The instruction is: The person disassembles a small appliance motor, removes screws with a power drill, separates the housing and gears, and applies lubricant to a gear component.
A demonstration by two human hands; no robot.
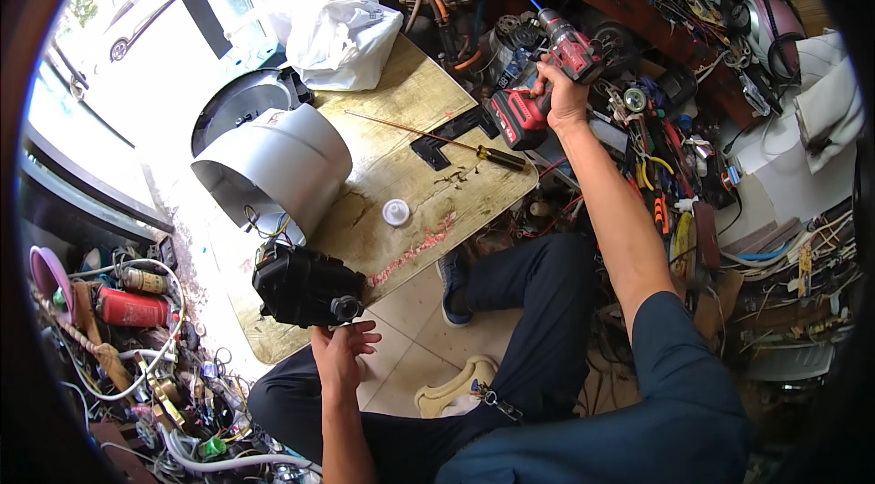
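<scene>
My right hand (567,103) is wrapped round the handle of a red and black cordless drill (572,48) with a long thin bit, raised over the clutter beyond the table's right edge. My left hand (343,354) is by the near table edge, just below a black plastic housing (305,283); its fingers are spread, and whether they touch the housing is hard to tell. Wires run from the housing toward a silver-grey cylindrical shell (283,160) lying on its side. A long screwdriver (497,158) rests across a flat black part (436,152). A small white round cap (396,212) sits mid-table.
The worn wooden table (374,242) carries a white plastic bag (342,37) and a round black base (241,106) at its far side. Pliers and other tools (654,169) crowd the right. A red cylinder (133,308) and tangled hoses fill the lower left.
</scene>
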